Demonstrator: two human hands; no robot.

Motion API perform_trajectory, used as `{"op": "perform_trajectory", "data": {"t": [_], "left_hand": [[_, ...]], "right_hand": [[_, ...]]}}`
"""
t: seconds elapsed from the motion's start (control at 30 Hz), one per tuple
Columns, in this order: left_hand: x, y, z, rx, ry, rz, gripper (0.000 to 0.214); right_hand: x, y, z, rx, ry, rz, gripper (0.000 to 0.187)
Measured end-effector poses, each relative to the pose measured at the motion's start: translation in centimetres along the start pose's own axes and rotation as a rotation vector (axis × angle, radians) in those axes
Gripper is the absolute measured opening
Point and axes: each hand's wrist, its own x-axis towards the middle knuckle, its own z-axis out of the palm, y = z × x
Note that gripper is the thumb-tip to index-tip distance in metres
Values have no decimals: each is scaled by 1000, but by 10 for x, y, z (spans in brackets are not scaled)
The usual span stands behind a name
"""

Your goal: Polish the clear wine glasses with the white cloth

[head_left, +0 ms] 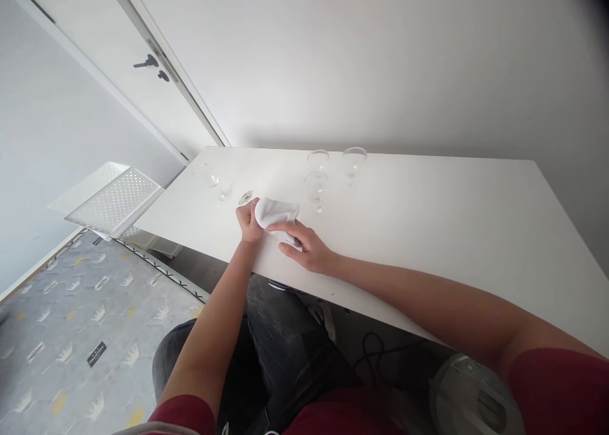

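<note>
My left hand is closed in a fist at the near part of the white table. Just past its knuckles shows the round clear foot of a stemmed glass, which the fist appears to grip by the stem. A white cloth is bunched against that fist and hides the rest of the glass. From the other side, my right hand curls its fingers around the cloth, with the thumb lower and a little apart.
Several clear stemmed glasses are on the white table: a back-right glass, two glasses near the middle, and one at the left. A perforated white rack adjoins the left edge. Below are a patterned mattress and a cable.
</note>
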Motion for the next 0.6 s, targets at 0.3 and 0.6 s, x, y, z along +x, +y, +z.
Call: {"op": "perform_trajectory", "data": {"t": [0.3, 0.6], "left_hand": [[-1, 5, 1, 5, 79, -7, 66], [0, 10, 2, 41, 37, 19, 59]], "right_hand": [[15, 12, 6, 658, 174, 425, 51], [20, 12, 0, 981, 50, 472, 54]]}}
